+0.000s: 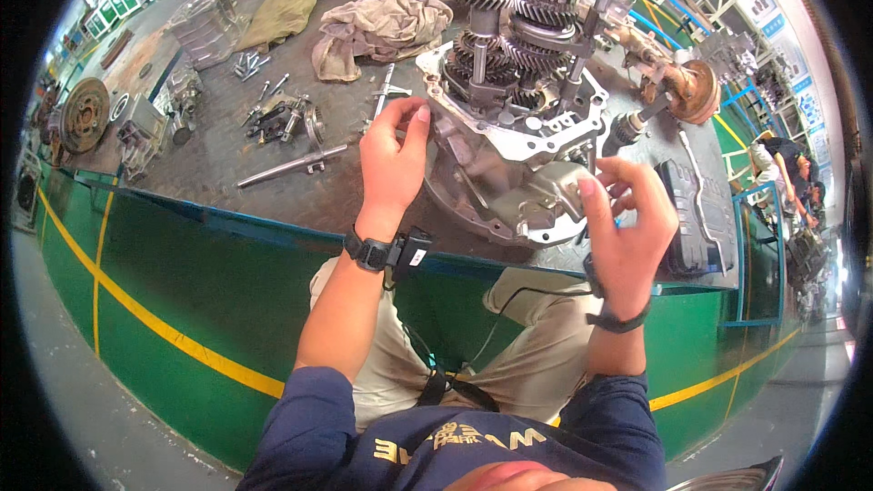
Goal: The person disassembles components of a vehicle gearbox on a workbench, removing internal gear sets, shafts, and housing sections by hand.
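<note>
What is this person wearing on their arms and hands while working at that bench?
Both hands are bare, without gloves. The left hand has a black wrist strap carrying a small black box with a white patch. The right hand has a thin black wristband, with a thin black cable running off it. Dark blue sleeves are pushed up to about the elbows.

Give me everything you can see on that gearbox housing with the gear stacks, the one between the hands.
The gearbox housing is a cast, silver-grey metal shell, oily and grimy, sitting open on the dark workbench. Two upright shafts carrying stacked dark gears rise from it. Its flange shows bolt holes. The left hand rests fingertips on its left rim; the right hand hovers at its lower right edge, contact unclear.
</note>
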